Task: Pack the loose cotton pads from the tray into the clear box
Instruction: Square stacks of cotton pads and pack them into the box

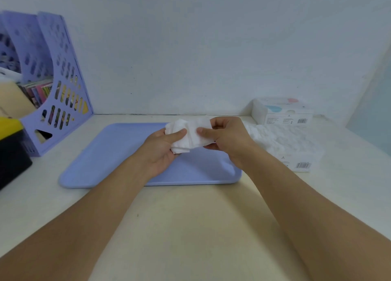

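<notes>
1. Left hand (164, 146): palm up under the left end of a pad stack (190, 135); thumb pressed on top, fingers curled beneath. It grips the stack.
2. Right hand (225, 136): thumb on the stack's near face, fingers wrapped over the right end. It grips the same stack.
3. Pad stack: white, soft, fibrous; a loose bundle of thin flat pads, edges misaligned and fanned at the lower left. It is held in the air above the far half of the tray (118, 153), clear of its surface.
4. Tray: pale blue, smooth, matte plastic; rectangular with rounded corners and a low raised rim. It lies flat on the tabletop (179, 217).
5. Clear box (289, 149): just right of the tray, on the tabletop. Transparent walls, barcode label on the near face. It is filled with white pads showing a quilted, bumpy top surface. The right forearm covers its left edge.
6. Carton (281, 112): white, rectangular, behind the clear box against the wall (190, 48); blue and pink marks on top, barcode on the front.
7. Tabletop: cream, smooth, faintly scuffed.
8. File rack (53, 79): lilac perforated plastic, at far left, holding coloured books.
9. Black-and-yellow object (10, 145): at the left edge, partly out of view; type cannot be told.
</notes>
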### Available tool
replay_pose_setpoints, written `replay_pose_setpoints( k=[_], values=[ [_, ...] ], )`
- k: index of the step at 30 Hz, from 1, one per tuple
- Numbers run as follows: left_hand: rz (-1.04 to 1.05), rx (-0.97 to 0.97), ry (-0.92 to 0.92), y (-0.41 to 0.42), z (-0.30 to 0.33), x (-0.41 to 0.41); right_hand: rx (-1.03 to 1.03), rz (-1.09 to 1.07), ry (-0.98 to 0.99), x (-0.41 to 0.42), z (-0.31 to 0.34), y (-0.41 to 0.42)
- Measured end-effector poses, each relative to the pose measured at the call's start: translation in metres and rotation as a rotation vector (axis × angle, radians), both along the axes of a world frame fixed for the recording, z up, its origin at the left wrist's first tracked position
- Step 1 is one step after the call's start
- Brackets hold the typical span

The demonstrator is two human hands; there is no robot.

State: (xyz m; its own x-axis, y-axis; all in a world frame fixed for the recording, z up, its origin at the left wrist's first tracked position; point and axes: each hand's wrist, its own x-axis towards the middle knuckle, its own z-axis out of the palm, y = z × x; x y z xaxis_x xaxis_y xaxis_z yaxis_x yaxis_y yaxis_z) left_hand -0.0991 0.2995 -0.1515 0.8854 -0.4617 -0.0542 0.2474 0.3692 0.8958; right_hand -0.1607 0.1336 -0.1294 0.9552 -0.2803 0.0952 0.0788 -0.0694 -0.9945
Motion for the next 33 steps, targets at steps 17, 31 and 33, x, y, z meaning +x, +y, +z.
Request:
replay_pose_setpoints(
  k=[17,31,33],
  values=[
    [0.564,1.154,-0.745,0.008,0.0,-0.004,0.344,0.109,0.057,-0.009,0.019,-0.004],
    [0.029,0.089,-0.156,-0.006,0.027,-0.036,-0.118,-0.114,-0.241,-0.01,0.015,0.003],
    [0.02,0.06,-0.123,-0.006,0.027,-0.038,-0.117,-0.165,-0.264,-0.011,0.016,0.003]
  ],
)
